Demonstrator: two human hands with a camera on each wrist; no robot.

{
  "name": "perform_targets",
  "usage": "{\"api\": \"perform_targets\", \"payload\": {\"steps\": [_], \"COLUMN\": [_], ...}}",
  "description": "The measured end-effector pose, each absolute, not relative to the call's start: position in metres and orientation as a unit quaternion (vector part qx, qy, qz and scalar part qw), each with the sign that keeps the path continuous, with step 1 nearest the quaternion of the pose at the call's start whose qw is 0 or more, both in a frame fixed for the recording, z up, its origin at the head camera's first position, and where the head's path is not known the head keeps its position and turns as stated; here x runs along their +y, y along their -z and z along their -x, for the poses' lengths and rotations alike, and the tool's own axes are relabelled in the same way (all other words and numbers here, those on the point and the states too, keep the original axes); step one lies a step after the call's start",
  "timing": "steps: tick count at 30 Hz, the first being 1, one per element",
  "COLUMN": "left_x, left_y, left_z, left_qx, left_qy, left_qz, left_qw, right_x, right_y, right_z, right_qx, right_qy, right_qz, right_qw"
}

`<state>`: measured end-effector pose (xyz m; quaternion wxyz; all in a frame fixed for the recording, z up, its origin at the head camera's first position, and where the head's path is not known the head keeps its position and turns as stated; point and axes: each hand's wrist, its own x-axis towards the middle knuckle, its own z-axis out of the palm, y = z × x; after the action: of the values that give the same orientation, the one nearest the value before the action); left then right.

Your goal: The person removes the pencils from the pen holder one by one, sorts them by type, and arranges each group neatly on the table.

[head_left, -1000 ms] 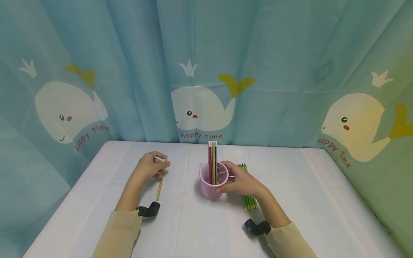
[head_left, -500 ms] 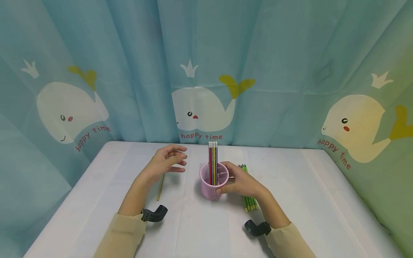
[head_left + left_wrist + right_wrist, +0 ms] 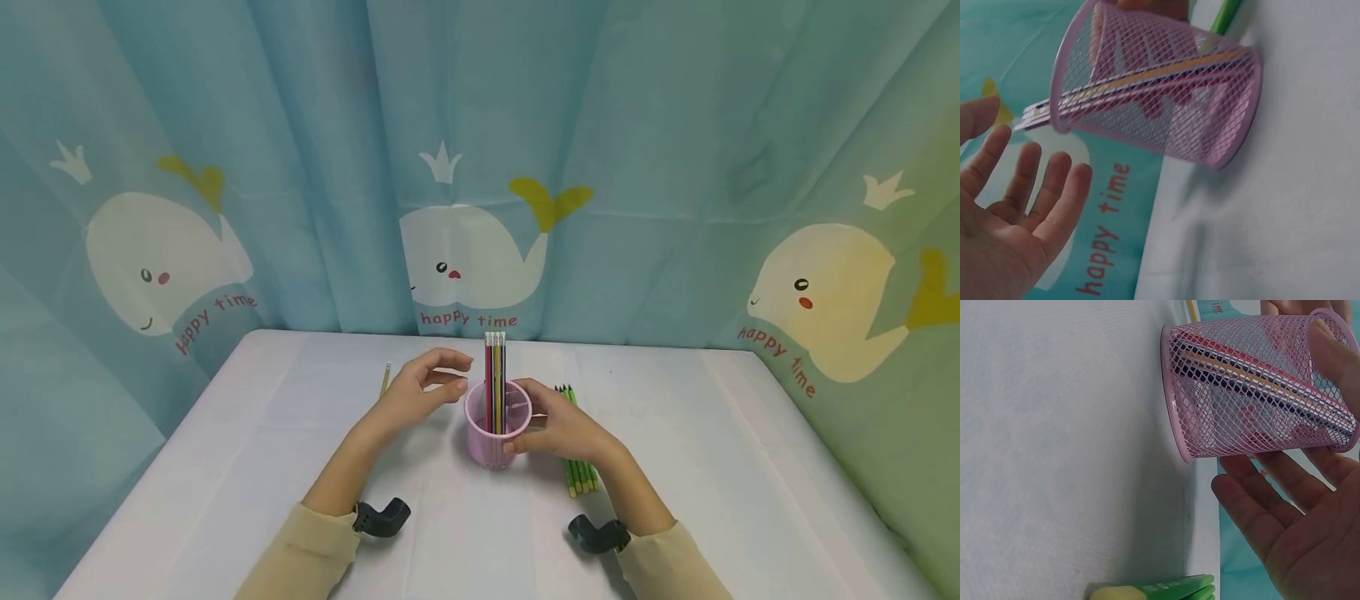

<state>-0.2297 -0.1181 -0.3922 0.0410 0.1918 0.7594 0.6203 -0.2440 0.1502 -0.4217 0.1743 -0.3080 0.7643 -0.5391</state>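
Observation:
A pink mesh pen cup (image 3: 483, 451) stands on the table, holding several striped pencils (image 3: 495, 375) that lean inside, eraser ends up. My right hand (image 3: 564, 427) grips the cup from the right, thumb at the near side of the rim and fingers around the far side. My left hand (image 3: 416, 397) hovers just left of the rim with relaxed, slightly bent fingers and holds nothing. In the left wrist view its palm and fingers (image 3: 1054, 194) show beside the pencil tops. Behind the left hand lies a gold pencil (image 3: 386, 379), mostly hidden by it.
Several green pencils (image 3: 582, 477) lie side by side on the white table (image 3: 697, 483), partly under my right wrist. A blue curtain (image 3: 660, 125) printed with whales hangs along the table's far edge. Black wrist cameras (image 3: 384, 517) are worn on both wrists.
My left hand has let go of the gold pencil, leaving it on the table, and has moved right to beside the pen cup. The right hand and the cup have stayed put.

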Motion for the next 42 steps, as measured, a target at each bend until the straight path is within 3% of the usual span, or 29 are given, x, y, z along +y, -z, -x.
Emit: {"api": "perform_targets", "payload": {"steps": [18, 42], "left_x": [-0.100, -0.115], "left_y": [0.406, 0.388], "left_z": [0.226, 0.227], "left_qx": [0.753, 0.769], "left_qy": [-0.611, -0.613], "left_qz": [-0.233, -0.176], "left_qw": [0.075, -0.027], "right_x": [0.148, 0.149], "right_y": [0.420, 0.421], "right_z": [0.244, 0.242], "right_qx": [0.764, 0.774], "right_qy": [0.537, 0.531], "right_qz": [0.313, 0.300], "right_qw": [0.174, 0.171]}}
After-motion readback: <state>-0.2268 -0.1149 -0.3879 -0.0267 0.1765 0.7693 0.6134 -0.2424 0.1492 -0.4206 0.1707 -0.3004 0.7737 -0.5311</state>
